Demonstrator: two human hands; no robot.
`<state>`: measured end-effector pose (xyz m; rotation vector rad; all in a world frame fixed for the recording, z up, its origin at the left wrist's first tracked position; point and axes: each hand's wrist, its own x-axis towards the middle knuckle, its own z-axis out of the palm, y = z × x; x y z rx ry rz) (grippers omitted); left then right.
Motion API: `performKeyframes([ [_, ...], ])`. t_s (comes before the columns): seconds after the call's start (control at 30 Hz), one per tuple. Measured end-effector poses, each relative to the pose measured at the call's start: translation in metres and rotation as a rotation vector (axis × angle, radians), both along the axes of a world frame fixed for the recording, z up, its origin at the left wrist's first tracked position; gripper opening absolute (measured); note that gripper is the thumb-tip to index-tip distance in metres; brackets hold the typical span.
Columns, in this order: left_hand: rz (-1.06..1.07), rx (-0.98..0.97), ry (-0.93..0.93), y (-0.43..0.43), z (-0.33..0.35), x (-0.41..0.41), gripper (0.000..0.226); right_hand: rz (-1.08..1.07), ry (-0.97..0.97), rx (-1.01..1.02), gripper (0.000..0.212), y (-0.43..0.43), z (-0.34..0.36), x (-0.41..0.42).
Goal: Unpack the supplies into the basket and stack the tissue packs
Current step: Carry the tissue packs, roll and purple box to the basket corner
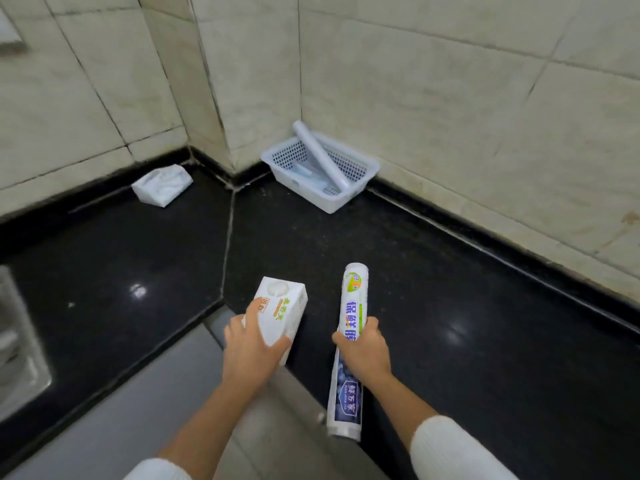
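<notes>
My left hand [251,344] grips a white tissue pack [282,308] with green and orange print, held over the front edge of the black counter. My right hand [363,348] is closed around the middle of a long white and blue cling-film roll [349,348], which points away from me. A white perforated basket [294,174] sits in the far corner against the tiled wall. A pale roll [320,155] leans across the basket, and a bluish item lies on its bottom. A second white tissue pack [162,185] lies at the far left against the wall.
The black stone counter [450,306] runs along tiled walls that meet in a corner. A steel sink [17,344] sits at the left edge. The grey floor shows below the counter's front edge.
</notes>
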<state>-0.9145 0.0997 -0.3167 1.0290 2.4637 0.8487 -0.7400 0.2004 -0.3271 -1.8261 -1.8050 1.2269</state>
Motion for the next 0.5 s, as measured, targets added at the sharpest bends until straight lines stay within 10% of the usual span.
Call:
performKeyframes([
  [0.5,0.142,-0.017,0.051,0.112,0.002,-0.209,0.084,0.188,-0.062,-0.009,0.051,0.143,-0.009,-0.249],
])
